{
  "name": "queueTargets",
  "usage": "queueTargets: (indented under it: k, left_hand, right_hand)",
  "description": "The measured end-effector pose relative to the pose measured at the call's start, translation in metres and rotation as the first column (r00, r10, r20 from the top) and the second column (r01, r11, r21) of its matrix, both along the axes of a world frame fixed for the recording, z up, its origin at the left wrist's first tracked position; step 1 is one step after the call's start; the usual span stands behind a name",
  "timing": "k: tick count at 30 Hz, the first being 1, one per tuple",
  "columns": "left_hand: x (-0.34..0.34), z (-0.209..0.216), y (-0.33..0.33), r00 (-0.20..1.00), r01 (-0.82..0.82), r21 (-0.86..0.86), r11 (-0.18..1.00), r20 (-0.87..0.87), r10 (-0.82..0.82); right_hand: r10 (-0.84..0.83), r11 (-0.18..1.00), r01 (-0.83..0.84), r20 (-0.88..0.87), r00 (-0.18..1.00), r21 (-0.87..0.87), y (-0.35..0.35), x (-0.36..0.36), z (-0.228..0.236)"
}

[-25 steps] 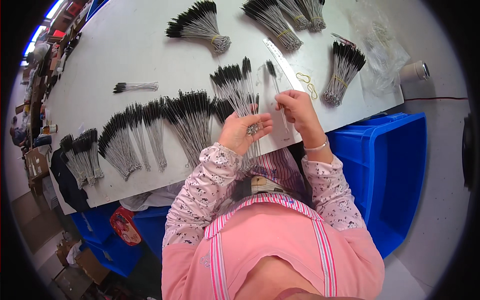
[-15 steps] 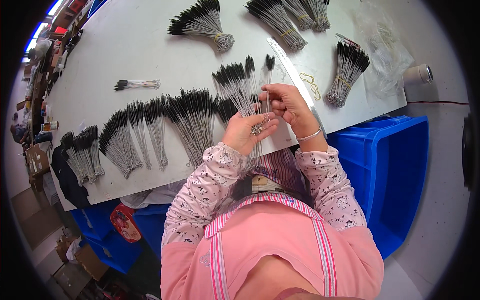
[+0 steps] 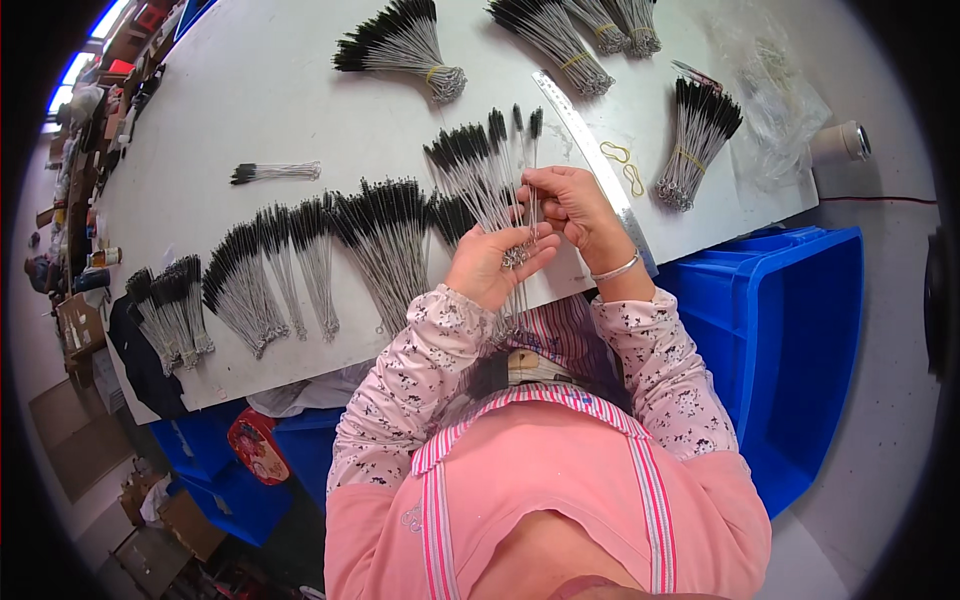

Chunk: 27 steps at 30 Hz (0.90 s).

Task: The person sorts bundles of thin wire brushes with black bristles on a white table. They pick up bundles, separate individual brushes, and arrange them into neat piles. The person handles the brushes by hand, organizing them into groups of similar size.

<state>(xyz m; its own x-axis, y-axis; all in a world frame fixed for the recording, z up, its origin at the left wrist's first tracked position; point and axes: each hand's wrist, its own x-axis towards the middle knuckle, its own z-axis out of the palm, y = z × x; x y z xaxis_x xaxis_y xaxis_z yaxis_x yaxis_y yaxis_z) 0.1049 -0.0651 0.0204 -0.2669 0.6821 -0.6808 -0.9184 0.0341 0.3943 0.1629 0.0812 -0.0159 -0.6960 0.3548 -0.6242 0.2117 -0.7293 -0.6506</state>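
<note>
Near the table's front edge, my left hand (image 3: 487, 270) is closed around the looped wire ends of a fanned bunch of small black-bristled wire brushes (image 3: 468, 160). The bristle heads point away from me. Just to its right, my right hand (image 3: 585, 220) pinches thin wire brushes (image 3: 536, 124) upright between thumb and fingers. One slim brush head (image 3: 518, 118) stands between these and the fan; which hand holds its stem I cannot tell. My right fingertips nearly meet my left fingers. More loose brushes (image 3: 385, 235) lie on the table left of my hands.
Banded brush bundles (image 3: 410, 48) lie at the back, another (image 3: 697, 145) at the right. A metal ruler (image 3: 590, 140), yellow rubber bands (image 3: 624, 166) and a clear plastic bag (image 3: 770, 110) are also on the table (image 3: 250, 110). Blue crates (image 3: 800, 350) stand below its edge.
A single brush head now stands apart, left of the brushes in my right hand, where the heads were together before. Both hands stay almost in place, and the view has shifted slightly.
</note>
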Motion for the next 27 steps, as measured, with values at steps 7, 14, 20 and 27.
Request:
queueTargets:
  k: [7,14,20,27]
  left_hand:
    - [-0.002,-0.001,0.000,0.999,-0.020,0.020,1.000,0.049,0.019]
    - [0.004,-0.004,0.000,0.999,-0.023,-0.041,0.999,-0.034,0.021]
    - [0.006,0.024,-0.023,0.999,-0.015,-0.067,0.998,-0.031,0.013]
    - [-0.075,0.077,-0.055,0.936,-0.054,0.043,0.998,-0.346,0.065]
  right_hand:
    - [0.010,1.000,-0.009,0.040,0.999,-0.021,0.001,-0.002,0.006]
    - [0.064,0.996,-0.065,0.023,0.998,0.057,0.007,0.006,0.005]
    - [0.015,0.683,-0.164,0.211,0.977,0.712,0.013,0.016,-0.013]
    - [-0.229,-0.107,-0.519,0.487,0.843,0.848,0.009,0.028,-0.019]
